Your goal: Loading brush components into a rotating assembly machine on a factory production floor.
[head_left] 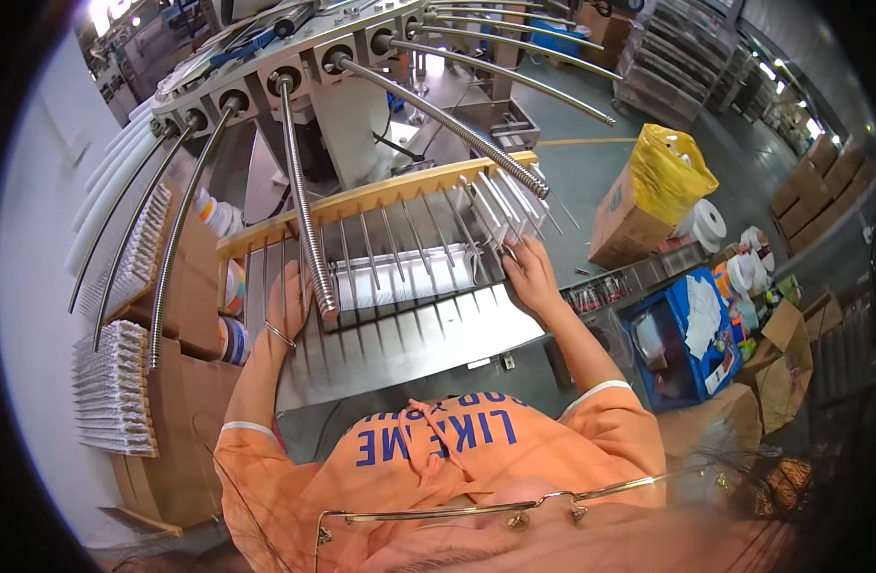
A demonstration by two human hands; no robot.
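Observation:
My left hand (287,301) is at the left end of a shiny metal tray (419,334), its fingers round the side and partly hidden behind a long threaded rod (302,181). At the tray's other end, my right hand (531,275) grips the side edge, thumb inward. Across the tray's far side lies a wooden bar (381,199). Several thin metal rods (393,239) extend from it toward me. Those at its right end look white or sleeved (503,202). Beneath the rods sits a bright curved metal piece (405,272).
A machine (347,67) with several threaded rods fanning outward overhangs the tray. Cardboard boxes (185,411) with stacked white rods (113,387) stand left. To the right are a carton with a yellow bag (662,167), a blue bin (682,339) and white spools (707,224).

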